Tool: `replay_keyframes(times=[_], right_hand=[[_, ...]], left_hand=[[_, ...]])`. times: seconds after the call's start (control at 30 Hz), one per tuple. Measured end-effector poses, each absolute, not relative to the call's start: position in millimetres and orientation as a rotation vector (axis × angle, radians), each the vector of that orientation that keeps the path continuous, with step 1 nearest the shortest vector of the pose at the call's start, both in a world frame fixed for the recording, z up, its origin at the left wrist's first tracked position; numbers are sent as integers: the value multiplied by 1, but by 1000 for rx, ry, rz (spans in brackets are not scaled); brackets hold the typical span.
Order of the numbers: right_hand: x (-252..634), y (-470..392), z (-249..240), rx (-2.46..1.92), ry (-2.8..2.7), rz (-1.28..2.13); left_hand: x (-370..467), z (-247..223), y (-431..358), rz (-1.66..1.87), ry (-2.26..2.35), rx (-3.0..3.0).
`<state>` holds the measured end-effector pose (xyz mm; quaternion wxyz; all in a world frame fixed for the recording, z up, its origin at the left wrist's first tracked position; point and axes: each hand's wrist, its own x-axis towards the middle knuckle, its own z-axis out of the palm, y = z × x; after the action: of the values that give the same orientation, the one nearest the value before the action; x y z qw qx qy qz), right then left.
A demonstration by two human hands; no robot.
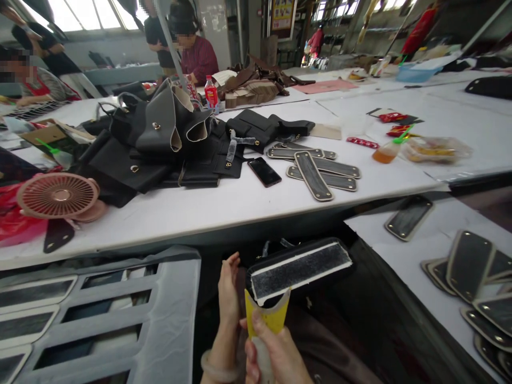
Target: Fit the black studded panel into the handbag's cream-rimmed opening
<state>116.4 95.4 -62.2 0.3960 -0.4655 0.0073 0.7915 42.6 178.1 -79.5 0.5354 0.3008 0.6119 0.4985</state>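
Note:
A black bag (296, 269) lies on its side in front of me. Its flat bottom faces me, with a white band along its long edges that looks like glue. My right hand (280, 349) is closed around a glue spreader with a pale handle and a yellow, curved-edged blade (270, 314). The blade's tips are at the lower left end of the bag's bottom. Just left of the bag, my left hand (229, 290) points upward with its fingers stretched out. Whether its palm touches the bag is hidden.
A grey slotted rack (172, 298) with base panels is at left. More panels (468, 266) are piled at right. On the white table (192, 218) are black bags (152, 122), a phone (264, 172), panels (314, 176) and a pink fan (60, 194). People work behind.

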Motion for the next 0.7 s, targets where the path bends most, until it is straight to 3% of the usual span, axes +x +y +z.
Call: replay_keyframes(times=[0.2,0.7], right_hand=[[114,95,-68,-1179,-72,1983],[137,98,-75,-1181,-204,2226]], left_hand=[[52,-54,191,975,1264,1292],[56,-58,188,954,1346,1332]])
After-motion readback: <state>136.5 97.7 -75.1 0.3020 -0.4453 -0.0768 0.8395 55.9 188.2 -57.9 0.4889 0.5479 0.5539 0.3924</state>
